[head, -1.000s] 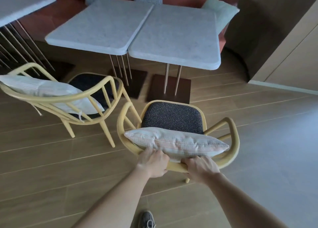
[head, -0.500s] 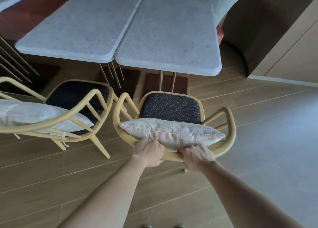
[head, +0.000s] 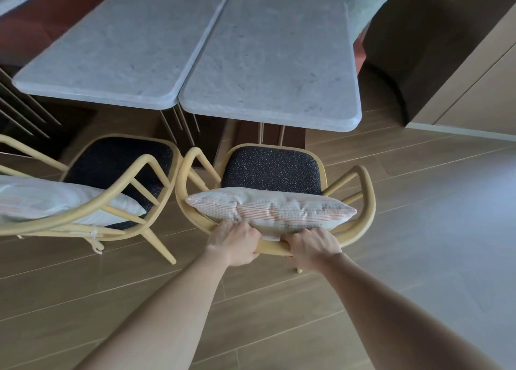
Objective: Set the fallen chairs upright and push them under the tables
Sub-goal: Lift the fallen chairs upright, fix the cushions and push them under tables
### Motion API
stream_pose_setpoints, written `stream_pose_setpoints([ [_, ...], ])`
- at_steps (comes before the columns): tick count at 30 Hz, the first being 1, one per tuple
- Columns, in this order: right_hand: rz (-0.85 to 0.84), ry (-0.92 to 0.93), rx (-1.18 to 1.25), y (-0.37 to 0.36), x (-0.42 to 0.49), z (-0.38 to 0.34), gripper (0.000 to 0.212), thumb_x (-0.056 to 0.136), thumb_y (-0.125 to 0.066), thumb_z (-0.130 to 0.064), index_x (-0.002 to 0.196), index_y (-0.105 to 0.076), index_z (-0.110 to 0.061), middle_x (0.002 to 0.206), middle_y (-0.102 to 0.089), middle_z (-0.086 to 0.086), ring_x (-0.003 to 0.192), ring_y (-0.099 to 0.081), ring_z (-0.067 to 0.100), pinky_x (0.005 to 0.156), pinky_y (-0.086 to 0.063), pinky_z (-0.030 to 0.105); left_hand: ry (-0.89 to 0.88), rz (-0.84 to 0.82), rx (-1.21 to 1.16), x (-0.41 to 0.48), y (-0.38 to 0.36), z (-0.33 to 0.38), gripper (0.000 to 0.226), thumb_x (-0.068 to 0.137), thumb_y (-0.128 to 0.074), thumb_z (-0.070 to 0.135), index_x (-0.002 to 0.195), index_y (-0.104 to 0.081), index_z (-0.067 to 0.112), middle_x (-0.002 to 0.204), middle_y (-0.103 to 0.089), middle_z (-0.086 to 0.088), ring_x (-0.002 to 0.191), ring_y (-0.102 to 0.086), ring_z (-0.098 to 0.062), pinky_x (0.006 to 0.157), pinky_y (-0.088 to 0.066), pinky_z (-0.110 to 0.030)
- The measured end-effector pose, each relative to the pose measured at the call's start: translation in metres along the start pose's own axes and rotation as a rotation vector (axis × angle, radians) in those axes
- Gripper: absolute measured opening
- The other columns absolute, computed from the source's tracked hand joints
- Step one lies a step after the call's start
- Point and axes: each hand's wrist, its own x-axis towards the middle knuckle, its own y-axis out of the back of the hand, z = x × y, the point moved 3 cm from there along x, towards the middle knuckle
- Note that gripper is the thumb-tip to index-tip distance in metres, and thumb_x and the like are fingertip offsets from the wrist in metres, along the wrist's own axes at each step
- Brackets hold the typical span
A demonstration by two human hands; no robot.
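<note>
Head view. The right chair (head: pixel 366 196) is seen standing upright on the floor (head: pixel 418 244), facing the right counter (head: pixel 273 62). Its dark seat front lies just short of the counter edge, so it is not yet tucked under.

The top rail of its backrest is gripped from behind by both hands. The left hand (head: pixel 237 242) and the right hand (head: pixel 311 244) are set close together at the middle of the rail, with the fingers (head: pixel 250 230) curled over the top. The thumbs are not clearly seen. This central two-handed hold is judged to serve a straight push along the chair's axis, so that the frame is not skewed against the counter's pedestal.

A striped cushion (head: pixel 273 212) is propped against the backrest, and its lower edge is touched by both hands. It is probably being steadied so that it is not dislodged.

The left chair (head: pixel 156 171) is also upright, just beside the first and angled toward the left counter (head: pixel 120 48). It is not beneath that counter, and a pale cushion (head: pixel 55 199) is held within its back. Whether the two frames touch cannot be told.

Step judged to be in hand: pushing in the right chair, since both visible chairs are already righted. Risk noted: an armrest may catch the neighbouring frame or the counter's underside, and that clearance cannot be judged here.
</note>
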Motion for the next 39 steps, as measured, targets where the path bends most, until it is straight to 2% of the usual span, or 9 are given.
stream_pose_setpoints([
  [5,0.024,-0.003,-0.017,0.01,0.023,0.004,0.038,0.098,-0.05,-0.026,0.131,-0.067,-0.035,0.11,-0.079,0.001,0.096,-0.074,0.031,0.073,-0.043,0.035,-0.013,0.024,0.01,0.016,0.004,-0.02,0.034,0.099,-0.06,0.053,0.114,-0.071,0.024,0.109,-0.074,-0.007,0.096,-0.074,-0.03,0.073,-0.043,-0.039],
  [12,-0.003,-0.01,-0.025,0.01,0.025,0.005,0.036,0.098,-0.052,-0.037,0.132,-0.064,-0.037,0.114,-0.078,0.0,0.101,-0.074,0.032,0.087,-0.056,0.04,-0.061,0.046,-0.002,0.017,0.006,-0.025,0.033,0.099,-0.059,0.053,0.107,-0.072,0.024,0.099,-0.077,-0.005,0.088,-0.074,-0.027,0.068,-0.042,-0.036],
  [16,0.005,0.006,-0.068,0.008,0.025,0.007,0.037,0.095,-0.054,-0.036,0.131,-0.064,-0.035,0.112,-0.078,0.0,0.1,-0.074,0.033,0.085,-0.057,0.041,-0.084,0.033,0.009,0.016,0.009,-0.025,0.033,0.101,-0.059,0.052,0.106,-0.071,0.022,0.099,-0.075,-0.007,0.085,-0.073,-0.028,0.067,-0.04,-0.036],
  [22,-0.068,-0.011,-0.012,0.01,0.03,0.007,0.04,0.095,-0.055,-0.038,0.133,-0.065,-0.034,0.117,-0.076,0.003,0.104,-0.072,0.034,0.088,-0.059,0.042,-0.096,-0.073,-0.046,0.02,0.014,-0.028,0.032,0.1,-0.058,0.046,0.112,-0.07,0.019,0.106,-0.075,-0.011,0.094,-0.073,-0.034,0.076,-0.049,-0.041],
  [28,-0.093,-0.054,-0.037,0.008,0.026,0.003,0.037,0.096,-0.053,-0.031,0.131,-0.067,-0.03,0.118,-0.076,0.003,0.106,-0.072,0.033,0.088,-0.058,0.04,-0.039,-0.068,-0.047,0.018,0.007,-0.022,0.033,0.101,-0.058,0.047,0.114,-0.07,0.019,0.109,-0.074,-0.01,0.097,-0.071,-0.031,0.09,-0.052,-0.044],
  [33,-0.138,-0.072,0.003,0.001,0.008,-0.017,0.038,0.094,-0.057,-0.027,0.13,-0.068,-0.03,0.12,-0.076,0.006,0.11,-0.071,0.035,0.091,-0.056,0.04,-0.055,-0.099,-0.061,-0.007,-0.002,-0.015,0.034,0.102,-0.058,0.044,0.12,-0.067,0.016,0.117,-0.071,-0.015,0.105,-0.07,-0.034,0.091,-0.049,-0.045],
  [36,-0.154,-0.094,0.058,-0.006,-0.006,-0.034,0.038,0.095,-0.052,-0.026,0.13,-0.068,-0.031,0.123,-0.075,0.005,0.112,-0.07,0.036,0.093,-0.056,0.041,-0.064,-0.123,-0.064,-0.026,-0.009,-0.012,0.037,0.102,-0.058,0.044,0.125,-0.066,0.016,0.122,-0.069,-0.017,0.108,-0.07,-0.035,0.096,-0.05,-0.048],
  [39,-0.15,-0.114,0.068,-0.009,-0.006,-0.038,0.039,0.094,-0.052,-0.026,0.129,-0.068,-0.033,0.119,-0.076,0.004,0.11,-0.07,0.035,0.092,-0.058,0.042,-0.078,-0.118,-0.062,-0.03,-0.011,-0.013,0.035,0.102,-0.059,0.044,0.122,-0.067,0.016,0.118,-0.072,-0.015,0.107,-0.07,-0.036,0.094,-0.051,-0.049],
])
